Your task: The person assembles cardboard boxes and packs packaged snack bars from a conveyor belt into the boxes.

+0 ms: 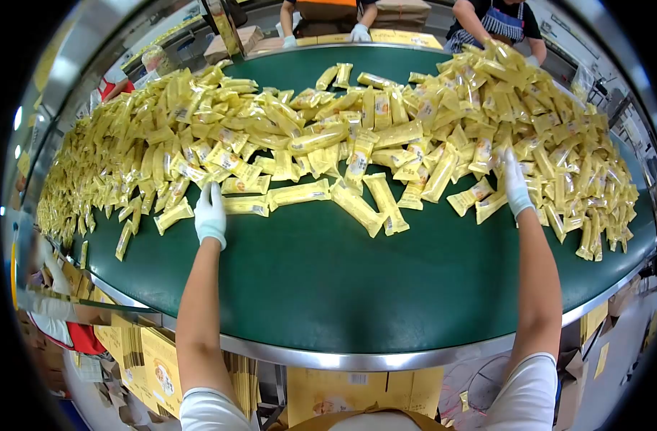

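Observation:
Yellow snack packets (300, 195) lie in a long heap across a green table surface (357, 287). My left hand (211, 215), in a white glove, is at the near edge of the heap, its fingers stretched forward beside the end of a packet (244, 206). On the other side, my right hand (516, 188), gloved too, reaches into the heap with its fingers extended against the packets. A loose packet (470, 196) lies just left of it. Neither hand visibly grips a packet, though the fingertips are partly hidden among them.
A metal rim (371, 361) borders the near edge. Below stand printed yellow cartons (364, 394) and stacked flat cartons (160, 363). Across the table are a person in an orange apron (328, 10) and another in a striped apron (502, 23), whose hand touches the right pile.

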